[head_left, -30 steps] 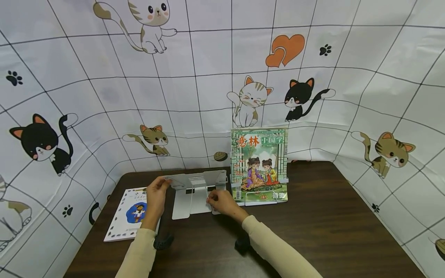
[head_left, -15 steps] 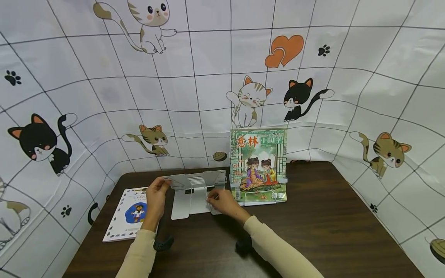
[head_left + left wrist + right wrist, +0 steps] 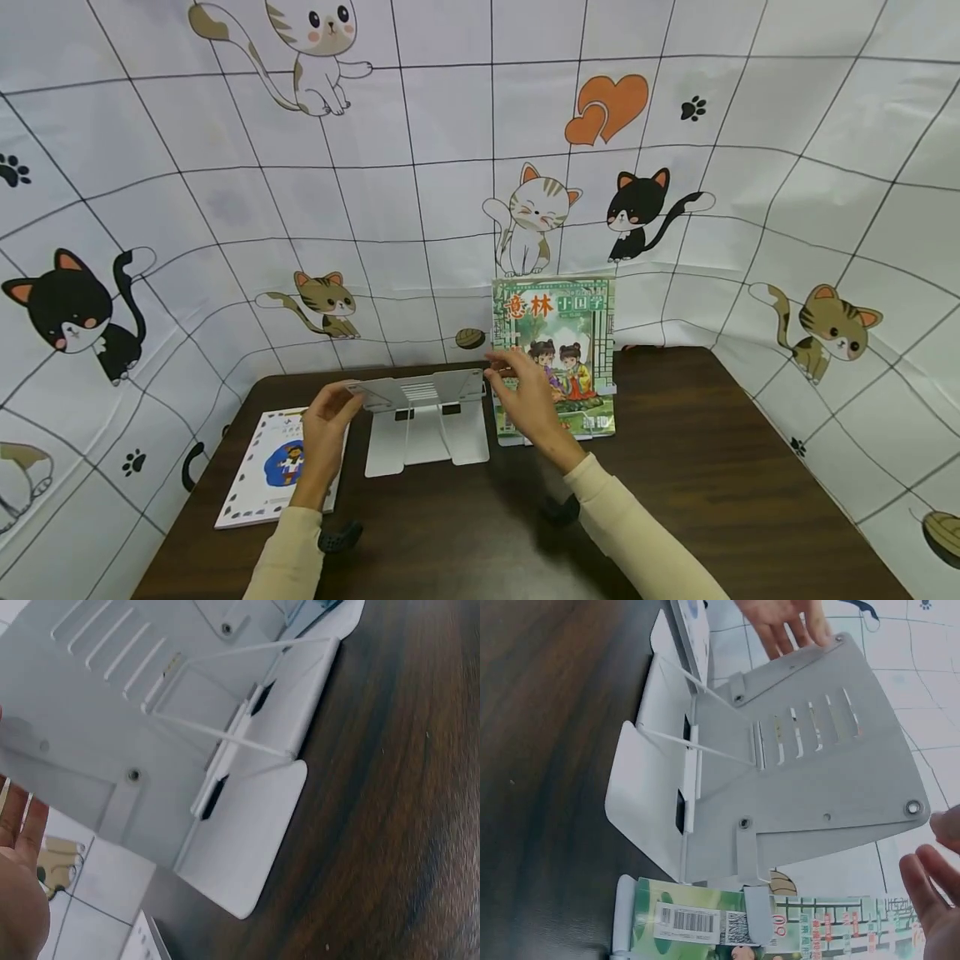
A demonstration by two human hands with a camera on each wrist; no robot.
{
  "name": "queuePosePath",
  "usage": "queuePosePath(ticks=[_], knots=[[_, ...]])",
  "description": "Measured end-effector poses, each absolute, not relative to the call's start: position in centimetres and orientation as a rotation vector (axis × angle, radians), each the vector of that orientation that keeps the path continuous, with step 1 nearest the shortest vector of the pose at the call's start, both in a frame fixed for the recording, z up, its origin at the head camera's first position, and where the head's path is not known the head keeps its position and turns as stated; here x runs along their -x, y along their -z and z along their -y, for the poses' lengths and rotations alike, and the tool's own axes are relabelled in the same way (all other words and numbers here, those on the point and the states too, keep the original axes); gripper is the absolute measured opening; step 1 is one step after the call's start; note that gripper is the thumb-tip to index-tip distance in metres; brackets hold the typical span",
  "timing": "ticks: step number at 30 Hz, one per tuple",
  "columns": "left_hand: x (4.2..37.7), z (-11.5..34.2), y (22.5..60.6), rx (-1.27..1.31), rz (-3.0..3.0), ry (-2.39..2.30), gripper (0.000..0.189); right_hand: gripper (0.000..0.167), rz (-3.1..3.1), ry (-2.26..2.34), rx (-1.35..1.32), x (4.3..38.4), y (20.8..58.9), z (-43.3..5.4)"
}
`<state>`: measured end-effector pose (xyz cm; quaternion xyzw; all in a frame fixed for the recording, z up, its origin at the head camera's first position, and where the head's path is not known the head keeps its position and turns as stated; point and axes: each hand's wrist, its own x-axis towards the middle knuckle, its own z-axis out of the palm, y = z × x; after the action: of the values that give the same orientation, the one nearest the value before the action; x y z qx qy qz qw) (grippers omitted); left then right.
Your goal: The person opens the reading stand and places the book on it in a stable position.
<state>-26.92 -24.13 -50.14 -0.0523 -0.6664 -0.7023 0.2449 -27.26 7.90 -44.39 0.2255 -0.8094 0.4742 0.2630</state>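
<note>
A light grey metal book stand (image 3: 423, 392) rests on the table, its slotted plate tilted up from a flat base on two wire struts. My left hand (image 3: 324, 429) pinches the plate's upper left corner; its fingers (image 3: 28, 832) show at the edge in the left wrist view. Beside the upper right corner is my right hand (image 3: 534, 408), thumb and fingers spread apart. In the right wrist view those fingers (image 3: 922, 889) are close to the plate's corner rivet and grip nothing. Part of a green magazine (image 3: 585, 333) is hidden behind this hand.
The magazine stands upright on a holder with clips (image 3: 606, 389), right of the stand. A white book (image 3: 251, 492) with a blue picture lies flat at the left. Behind the dark wooden table (image 3: 675, 483) hangs a cat-print sheet (image 3: 420, 208).
My right hand has left the right wire strut and moved up to the plate's upper right corner. My left hand keeps its hold on the left corner. The view has shifted slightly.
</note>
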Motion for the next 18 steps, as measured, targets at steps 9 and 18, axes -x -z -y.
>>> queuePosePath(ticks=[9, 18], knots=[[27.2, 23.1, 50.0, 0.136, 1.729, 1.916, 0.019, 0.012, 2.181, -1.174, -0.698, 28.4, 45.2, -6.7], [25.5, 23.5, 49.8, 0.147, 1.763, 1.799, 0.014, 0.009, 2.216, -1.119, -0.694, 29.2, 44.4, -5.8]])
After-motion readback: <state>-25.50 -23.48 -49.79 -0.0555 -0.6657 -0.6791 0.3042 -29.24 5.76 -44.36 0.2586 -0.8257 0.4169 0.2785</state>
